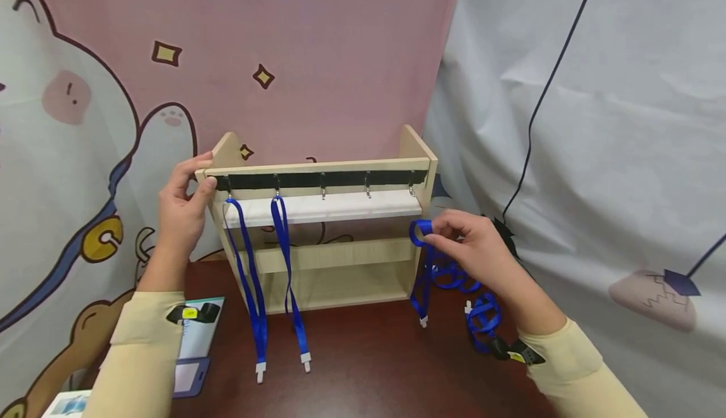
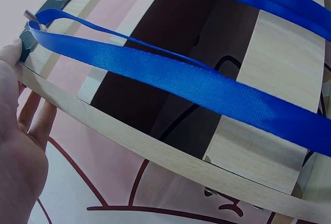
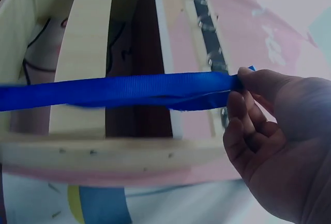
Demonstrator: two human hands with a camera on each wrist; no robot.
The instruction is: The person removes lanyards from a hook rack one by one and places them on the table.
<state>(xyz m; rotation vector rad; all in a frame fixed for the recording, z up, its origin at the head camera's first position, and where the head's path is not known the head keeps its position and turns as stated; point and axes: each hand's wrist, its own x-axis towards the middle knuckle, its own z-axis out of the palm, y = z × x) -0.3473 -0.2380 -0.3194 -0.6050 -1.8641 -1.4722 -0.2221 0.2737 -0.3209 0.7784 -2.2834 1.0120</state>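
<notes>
A small wooden rack [image 1: 334, 257] stands on the table, with a black strip [image 1: 346, 180] of metal hooks along its upper bar. Two blue lanyards hang from the left hooks: one lanyard [image 1: 258, 292] on the first, another lanyard [image 1: 286, 260] on the second, white clips downward. My left hand [image 1: 184, 197] grips the rack's upper left corner, thumb on the front. At the rack's right side my right hand [image 1: 471, 241] pinches the loop of a third blue lanyard [image 3: 170, 90], its white clip dangling below. Three hooks to the right, such as the middle hook [image 1: 323, 192], carry nothing.
More blue lanyards [image 1: 483, 320] lie bundled on the dark red table [image 1: 363, 367] at the right, under and beside my right arm. On the left, a light card [image 1: 198, 336] and a blue-framed badge holder [image 1: 191, 377] lie near my left sleeve. Printed curtains hang behind.
</notes>
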